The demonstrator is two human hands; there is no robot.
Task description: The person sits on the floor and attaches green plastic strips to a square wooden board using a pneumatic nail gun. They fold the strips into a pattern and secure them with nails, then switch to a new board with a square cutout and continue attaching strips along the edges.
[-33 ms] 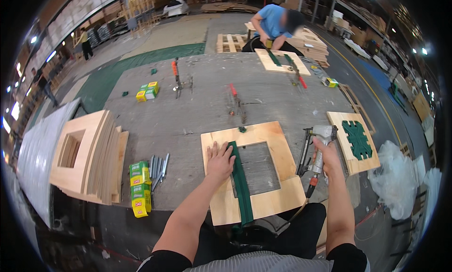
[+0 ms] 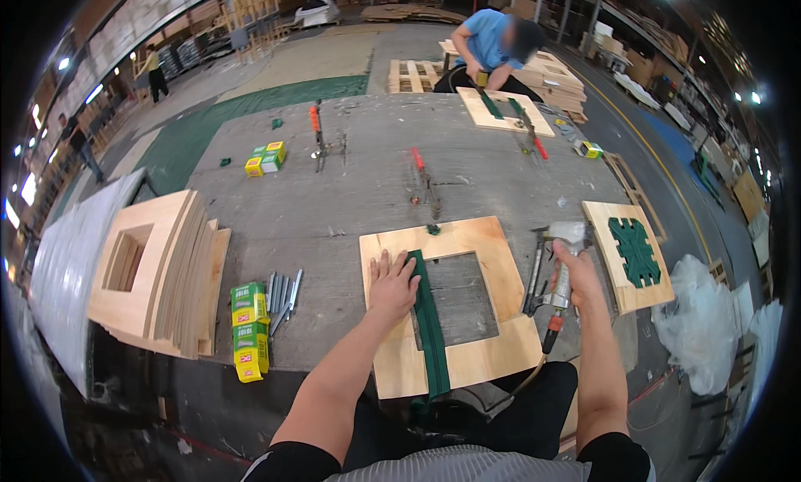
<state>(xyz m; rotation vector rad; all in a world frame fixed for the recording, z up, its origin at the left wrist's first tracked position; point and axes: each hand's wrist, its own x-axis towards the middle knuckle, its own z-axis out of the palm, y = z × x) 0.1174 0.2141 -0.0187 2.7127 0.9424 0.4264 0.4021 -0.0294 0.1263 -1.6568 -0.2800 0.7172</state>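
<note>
A square wooden frame (image 2: 501,269) with a cut-out opening lies in front of me on the grey table. Along the left side of its opening runs a dark green webbing strap (image 2: 430,332), its near end hanging past the frame's edge. My left hand (image 2: 392,288) lies flat with fingers spread on the frame's left side, the fingertips touching the strap's far end. In my right hand (image 2: 578,273) is a silver pneumatic staple gun (image 2: 557,292) with a hose at its handle. The gun is just right of the frame, apart from the strap.
Stacked wooden frames (image 2: 150,265) stand at left, beside yellow-green boxes (image 2: 249,332) and silver staple strips (image 2: 284,294). A panel with green webbing (image 2: 634,252) lies at right. Red-handled clamps (image 2: 424,177) sit on the table's middle. Across it, a co-worker (image 2: 484,44) works on another frame.
The staple gun in my right hand has shifted slightly left, toward the frame. My left hand stays in place on the frame and strap.
</note>
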